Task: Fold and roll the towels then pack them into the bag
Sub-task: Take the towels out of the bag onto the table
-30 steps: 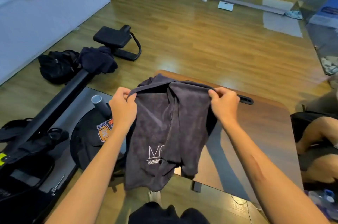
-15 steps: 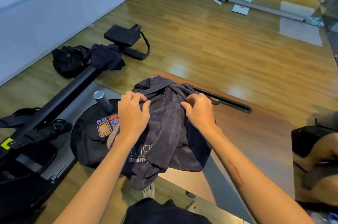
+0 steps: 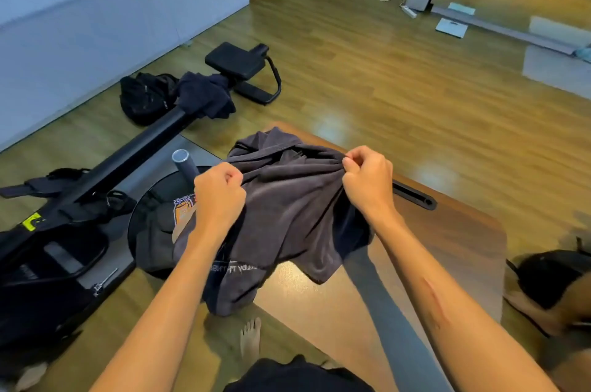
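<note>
Wooden flooring surrounds the bench (image 3: 447, 247), above which the left hand (image 3: 217, 196) and right hand (image 3: 367, 180) each pinch the top edge of a bunched dark grey towel (image 3: 287, 215) hanging between them (unfolded, so folding, rolling and packing remain).

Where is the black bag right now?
In the head view, the black bag lies on the wooden floor at upper left, by the white wall, touching a dark cloth draped over the rowing machine's rail.

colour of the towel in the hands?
Dark grey towel with pale lettering near its lower edge; head view, the only one.
</note>
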